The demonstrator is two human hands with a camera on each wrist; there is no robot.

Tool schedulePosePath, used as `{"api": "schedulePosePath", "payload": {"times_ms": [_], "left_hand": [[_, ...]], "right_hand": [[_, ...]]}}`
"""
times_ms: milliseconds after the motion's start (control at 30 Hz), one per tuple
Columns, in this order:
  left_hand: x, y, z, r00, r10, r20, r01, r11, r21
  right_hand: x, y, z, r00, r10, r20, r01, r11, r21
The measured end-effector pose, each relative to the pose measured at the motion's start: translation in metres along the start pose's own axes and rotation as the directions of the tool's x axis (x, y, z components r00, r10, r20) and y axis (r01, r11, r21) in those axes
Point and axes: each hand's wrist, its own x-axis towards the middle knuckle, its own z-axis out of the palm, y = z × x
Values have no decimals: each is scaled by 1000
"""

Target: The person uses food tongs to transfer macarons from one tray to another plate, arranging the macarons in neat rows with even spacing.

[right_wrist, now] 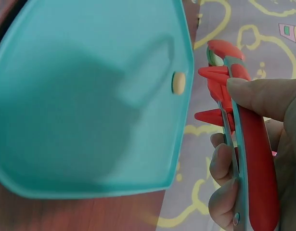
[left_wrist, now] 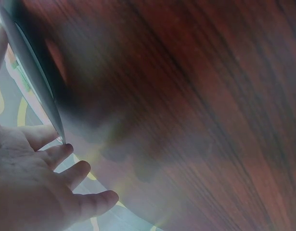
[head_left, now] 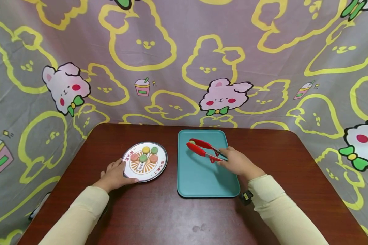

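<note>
My left hand [head_left: 115, 175] rests against the left rim of a round white plate [head_left: 144, 176], thumb and fingers spread along its edge. Several pink, green and yellow macarons [head_left: 143, 158] lie on that plate. In my right hand [head_left: 235, 161] I grip red-handled tongs [right_wrist: 256, 168] over a teal tray [head_left: 202, 185]. Between the red tong tips is a green macaron [right_wrist: 215, 58], mostly covered by them. A pale yellow macaron [right_wrist: 178, 83] sits on the tray near its far edge in the right wrist view; the head view does not clearly show it.
Plate and tray stand side by side on a dark reddish-brown wooden table [head_left: 159, 217]. A curtain [head_left: 184, 68] with rabbit prints hangs behind the table and along both sides. The tray has a low raised rim.
</note>
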Motion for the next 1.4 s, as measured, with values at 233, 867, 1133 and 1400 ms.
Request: {"api": "schedulePosePath", "payload": {"times_ms": [233,867,1133,1400], "left_hand": [[-1,-1,0,1000,-5,10,5,1000,-4],[-1,-1,1,1000,-14,10,14,1000,-4],[-2,0,0,1000,-11,8,11,1000,-6],[0,1,1,1000,-13,7,13,1000,-5]], "right_hand": [[6,-10,3,999,-33,6,33,999,0],[15,-39,6,999,-30,22,29,999,32],[22,-53,8,997,-65,33,64,998,22],[28,-63,11,996,-89,22,89,996,14]]}}
